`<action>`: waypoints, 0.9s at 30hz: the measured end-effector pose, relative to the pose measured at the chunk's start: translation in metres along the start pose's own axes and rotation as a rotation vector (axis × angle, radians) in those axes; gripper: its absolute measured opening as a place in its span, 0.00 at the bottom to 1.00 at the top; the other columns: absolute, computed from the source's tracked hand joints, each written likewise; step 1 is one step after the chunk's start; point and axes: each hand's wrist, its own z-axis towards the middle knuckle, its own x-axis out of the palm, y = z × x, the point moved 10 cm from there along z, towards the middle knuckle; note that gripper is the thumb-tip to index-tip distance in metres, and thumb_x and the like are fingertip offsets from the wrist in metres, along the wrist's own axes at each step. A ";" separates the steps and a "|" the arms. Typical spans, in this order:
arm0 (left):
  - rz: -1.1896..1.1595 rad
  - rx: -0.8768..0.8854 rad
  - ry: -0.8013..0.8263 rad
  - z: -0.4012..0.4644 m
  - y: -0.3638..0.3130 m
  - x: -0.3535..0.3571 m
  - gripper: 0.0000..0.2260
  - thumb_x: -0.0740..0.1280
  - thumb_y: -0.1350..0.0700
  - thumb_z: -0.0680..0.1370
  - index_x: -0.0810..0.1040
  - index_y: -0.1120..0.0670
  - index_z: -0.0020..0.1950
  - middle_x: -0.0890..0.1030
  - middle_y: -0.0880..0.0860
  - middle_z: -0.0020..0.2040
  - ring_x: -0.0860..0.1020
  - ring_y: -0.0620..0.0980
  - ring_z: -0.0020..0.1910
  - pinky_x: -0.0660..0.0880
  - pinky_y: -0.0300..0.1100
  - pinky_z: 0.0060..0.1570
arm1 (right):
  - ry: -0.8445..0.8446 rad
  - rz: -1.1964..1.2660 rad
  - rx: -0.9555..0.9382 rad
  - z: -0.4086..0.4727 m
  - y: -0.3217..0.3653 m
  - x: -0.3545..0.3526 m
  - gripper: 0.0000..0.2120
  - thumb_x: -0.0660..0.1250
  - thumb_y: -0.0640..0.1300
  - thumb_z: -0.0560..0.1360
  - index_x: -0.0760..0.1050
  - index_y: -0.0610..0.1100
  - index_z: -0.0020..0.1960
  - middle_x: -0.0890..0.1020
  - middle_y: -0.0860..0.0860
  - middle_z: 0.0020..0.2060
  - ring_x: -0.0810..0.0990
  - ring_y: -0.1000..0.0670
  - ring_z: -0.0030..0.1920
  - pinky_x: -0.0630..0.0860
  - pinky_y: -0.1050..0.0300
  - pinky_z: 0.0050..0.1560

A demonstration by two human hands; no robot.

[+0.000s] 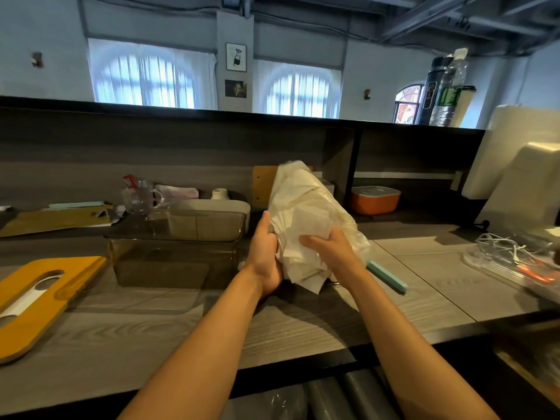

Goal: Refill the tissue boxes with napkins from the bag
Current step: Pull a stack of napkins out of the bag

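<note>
While both hands [298, 253] grip it, the bag [306, 207] hides their fingertips.

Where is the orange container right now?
In the head view, the orange container sits right of centre in the shelf cubby, just behind and right of the napkin bag.

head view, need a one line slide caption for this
Both hands, left and right, grip a clear plastic bag of white napkins beside an empty smoky transparent tissue box.
</note>
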 end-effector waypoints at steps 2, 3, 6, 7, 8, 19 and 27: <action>0.020 0.036 0.010 -0.005 -0.003 0.004 0.21 0.52 0.41 0.83 0.76 0.48 0.66 0.82 0.57 0.61 0.80 0.58 0.60 0.78 0.55 0.58 | -0.004 -0.016 0.007 0.000 0.000 -0.001 0.19 0.74 0.44 0.73 0.75 0.48 0.62 0.82 0.48 0.54 0.80 0.48 0.55 0.79 0.46 0.57; 0.031 0.055 0.019 -0.006 -0.005 0.005 0.17 0.55 0.46 0.83 0.77 0.49 0.65 0.82 0.58 0.61 0.80 0.58 0.59 0.78 0.55 0.57 | -0.017 -0.016 0.001 0.000 0.001 -0.003 0.18 0.74 0.45 0.72 0.76 0.48 0.61 0.82 0.48 0.53 0.81 0.47 0.54 0.79 0.45 0.57; 0.089 0.076 0.021 -0.009 -0.006 0.005 0.15 0.58 0.63 0.79 0.75 0.51 0.63 0.80 0.62 0.62 0.79 0.61 0.60 0.76 0.60 0.61 | -0.086 0.020 -0.003 0.001 0.001 -0.012 0.14 0.76 0.45 0.71 0.77 0.50 0.54 0.82 0.48 0.51 0.81 0.46 0.52 0.81 0.46 0.52; 0.130 0.079 0.005 -0.008 -0.006 0.004 0.17 0.58 0.67 0.78 0.75 0.52 0.62 0.79 0.63 0.62 0.78 0.62 0.60 0.76 0.61 0.61 | -0.102 0.048 0.001 0.001 0.001 -0.015 0.13 0.76 0.44 0.70 0.77 0.51 0.51 0.82 0.48 0.51 0.81 0.46 0.52 0.81 0.47 0.50; 0.165 0.085 -0.010 -0.009 -0.007 0.004 0.17 0.57 0.69 0.78 0.75 0.53 0.61 0.78 0.63 0.61 0.78 0.62 0.60 0.76 0.61 0.60 | -0.114 0.072 0.001 0.001 0.001 -0.016 0.12 0.76 0.43 0.70 0.76 0.52 0.50 0.82 0.47 0.51 0.81 0.46 0.51 0.81 0.48 0.48; 0.060 0.167 -0.232 -0.002 -0.015 -0.015 0.11 0.60 0.61 0.83 0.76 0.52 0.62 0.82 0.56 0.54 0.80 0.56 0.55 0.77 0.59 0.59 | -0.204 0.637 -0.035 -0.003 0.006 -0.038 0.11 0.69 0.41 0.77 0.75 0.49 0.57 0.83 0.49 0.52 0.83 0.48 0.52 0.82 0.52 0.49; -0.060 0.079 -0.152 -0.004 -0.003 -0.012 0.17 0.56 0.43 0.84 0.77 0.49 0.66 0.84 0.56 0.57 0.83 0.58 0.55 0.81 0.54 0.50 | -0.012 0.199 0.025 0.000 -0.001 0.003 0.16 0.73 0.45 0.73 0.77 0.47 0.60 0.82 0.46 0.54 0.81 0.42 0.56 0.79 0.38 0.57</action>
